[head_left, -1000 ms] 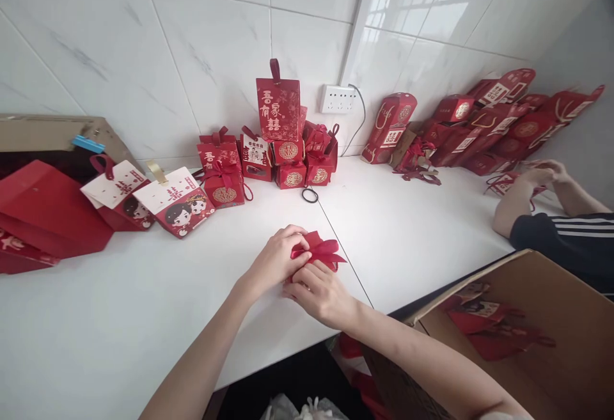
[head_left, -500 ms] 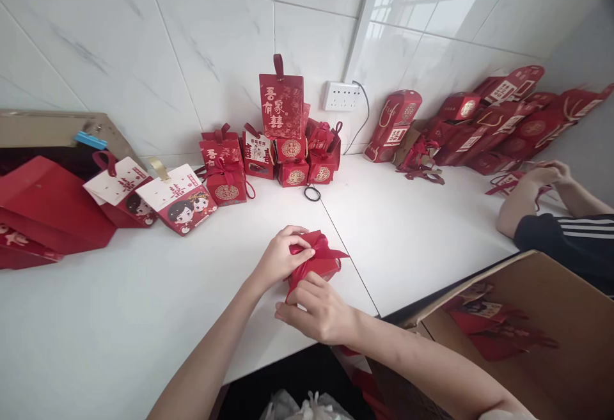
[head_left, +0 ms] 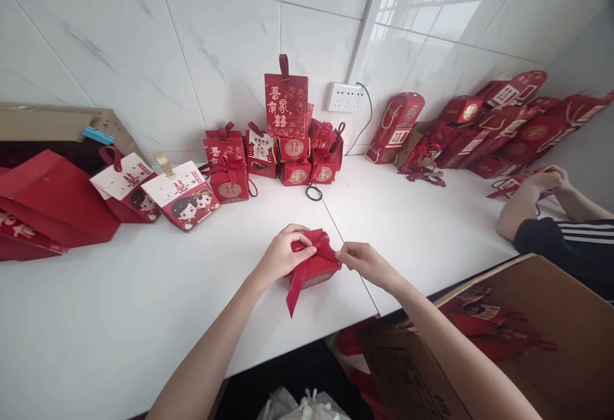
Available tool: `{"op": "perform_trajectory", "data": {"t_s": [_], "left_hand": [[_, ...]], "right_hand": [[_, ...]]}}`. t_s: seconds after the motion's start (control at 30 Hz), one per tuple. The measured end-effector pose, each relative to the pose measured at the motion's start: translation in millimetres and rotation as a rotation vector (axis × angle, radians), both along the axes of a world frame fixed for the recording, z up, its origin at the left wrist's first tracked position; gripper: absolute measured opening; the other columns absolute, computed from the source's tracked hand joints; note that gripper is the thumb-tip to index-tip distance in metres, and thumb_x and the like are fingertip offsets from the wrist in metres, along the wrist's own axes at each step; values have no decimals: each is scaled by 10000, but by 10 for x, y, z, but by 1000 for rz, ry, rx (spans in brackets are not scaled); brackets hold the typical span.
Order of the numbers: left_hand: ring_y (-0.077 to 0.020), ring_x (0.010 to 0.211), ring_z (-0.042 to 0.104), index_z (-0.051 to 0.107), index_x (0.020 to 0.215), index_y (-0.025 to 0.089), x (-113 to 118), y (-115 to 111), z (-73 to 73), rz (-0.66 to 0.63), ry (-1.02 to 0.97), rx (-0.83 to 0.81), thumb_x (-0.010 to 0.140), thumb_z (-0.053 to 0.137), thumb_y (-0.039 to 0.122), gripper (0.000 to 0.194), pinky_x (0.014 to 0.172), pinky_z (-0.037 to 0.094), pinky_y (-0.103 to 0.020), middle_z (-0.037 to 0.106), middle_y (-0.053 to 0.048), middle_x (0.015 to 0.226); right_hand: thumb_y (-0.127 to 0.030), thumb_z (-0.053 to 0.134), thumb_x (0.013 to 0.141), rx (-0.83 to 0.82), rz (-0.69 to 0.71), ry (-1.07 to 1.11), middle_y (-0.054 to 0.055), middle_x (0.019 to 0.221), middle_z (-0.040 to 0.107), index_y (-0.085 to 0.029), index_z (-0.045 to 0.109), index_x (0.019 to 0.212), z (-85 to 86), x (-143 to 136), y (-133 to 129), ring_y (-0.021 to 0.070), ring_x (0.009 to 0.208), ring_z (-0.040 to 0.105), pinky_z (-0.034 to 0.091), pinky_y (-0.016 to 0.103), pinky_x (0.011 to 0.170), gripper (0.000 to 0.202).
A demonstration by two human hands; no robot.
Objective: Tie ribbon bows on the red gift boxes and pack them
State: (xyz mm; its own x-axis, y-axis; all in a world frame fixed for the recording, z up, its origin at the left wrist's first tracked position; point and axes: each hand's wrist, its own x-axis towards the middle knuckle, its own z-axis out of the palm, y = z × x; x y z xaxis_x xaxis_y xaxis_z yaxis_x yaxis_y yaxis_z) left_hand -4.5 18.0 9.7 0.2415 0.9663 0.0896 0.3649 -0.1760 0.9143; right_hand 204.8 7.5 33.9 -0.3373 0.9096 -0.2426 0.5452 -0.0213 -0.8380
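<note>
A small red gift box [head_left: 316, 272] sits on the white table in front of me, with a dark red ribbon [head_left: 298, 286] tied over its top. My left hand [head_left: 286, 252] rests on the box's left side, thumb and fingers closed on the ribbon at the knot. At the box's right edge, my right hand [head_left: 363, 260] pinches a ribbon end between thumb and fingertips. The other ribbon tail hangs loose down the box's front onto the table.
Red gift boxes [head_left: 286, 107] are stacked by the tiled wall, near a black ring [head_left: 314, 193]. White-topped boxes [head_left: 185, 193] stand left. More red boxes [head_left: 499, 119] pile up right, beside another person's hands [head_left: 549, 177]. An open cardboard box [head_left: 551, 292] holds red items at lower right.
My right hand has moved from the ribbon tail at the box's front to the ribbon end on its right. The front tail now hangs free. My left hand has stayed at the knot.
</note>
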Motion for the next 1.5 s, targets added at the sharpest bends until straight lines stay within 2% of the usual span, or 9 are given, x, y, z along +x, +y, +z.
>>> {"op": "perform_trajectory", "data": {"t_s": [0.13, 0.27, 0.43, 0.53, 0.63, 0.73, 0.93, 1.1, 1.5], "left_hand": [[-244, 1018, 570, 663, 684, 215, 0, 12, -6, 3, 22, -1, 731, 625, 357, 154, 933, 443, -392, 576, -58, 1118], [-242, 1054, 548, 644, 695, 215, -9, 13, 6, -15, 30, -19, 740, 621, 356, 150, 967, 408, -398, 563, -53, 1134], [-230, 1102, 505, 575, 890, 221, -20, -48, 17, 62, -9, 77, 793, 560, 393, 198, 960, 396, -392, 529, -60, 1169], [-243, 1133, 444, 530, 945, 218, -23, -120, 22, 237, 60, 211, 816, 530, 373, 202, 951, 383, -406, 508, -72, 1147], [-244, 1018, 452, 535, 837, 211, -27, -200, 19, 308, 187, 299, 808, 540, 341, 133, 899, 400, -406, 514, -66, 991], [-216, 869, 476, 498, 724, 212, -19, -270, 3, 306, 249, 304, 827, 510, 305, 139, 814, 428, -370, 495, -46, 844], [-151, 615, 512, 387, 706, 228, 59, -371, 14, 403, 180, 144, 875, 419, 352, 212, 573, 408, -281, 500, -1, 747], [-150, 573, 521, 396, 709, 234, 114, -445, 22, 438, 132, 94, 864, 436, 413, 240, 536, 378, -261, 531, 23, 658], [-109, 501, 460, 361, 686, 218, 153, -524, -89, 532, 162, 140, 858, 426, 371, 239, 495, 345, -215, 478, 48, 581]], "right_hand": [[-470, 492, 801, -47, 13, 36, -46, 556, 380, -180, 444, 592, -18, 35, -146, 82, 520, 324, 253, 217, 462, 361], [-470, 497, 812, -60, 137, -52, -45, 565, 404, -183, 464, 610, 3, 131, -148, 89, 533, 349, 287, 232, 500, 352], [-510, 491, 816, 261, -37, -150, 22, 784, 567, -182, 571, 870, 109, 105, 153, 141, 691, 504, 413, 284, 649, 342], [-524, 540, 784, 338, 61, -90, 28, 834, 561, -182, 568, 979, 129, -51, 323, 142, 720, 518, 432, 287, 674, 394], [-524, 569, 762, 295, 147, -59, -11, 696, 524, -186, 565, 781, 85, -210, 364, 124, 638, 479, 403, 260, 601, 338], [-500, 551, 774, 228, 68, -18, -40, 585, 464, -193, 439, 609, 7, -291, 301, 105, 561, 422, 349, 238, 525, 367], [-463, 487, 821, 222, -15, 89, -42, 574, 414, -199, 394, 606, -78, -297, 128, 101, 550, 378, 309, 232, 506, 352], [-432, 457, 842, 265, -43, 141, -24, 624, 462, -195, 429, 621, -98, -305, 74, 111, 594, 414, 336, 240, 551, 325], [-495, 566, 739, -96, -101, 440, -57, 517, 377, -186, 386, 548, -207, -294, 150, 66, 462, 326, 229, 220, 448, 405]]}}
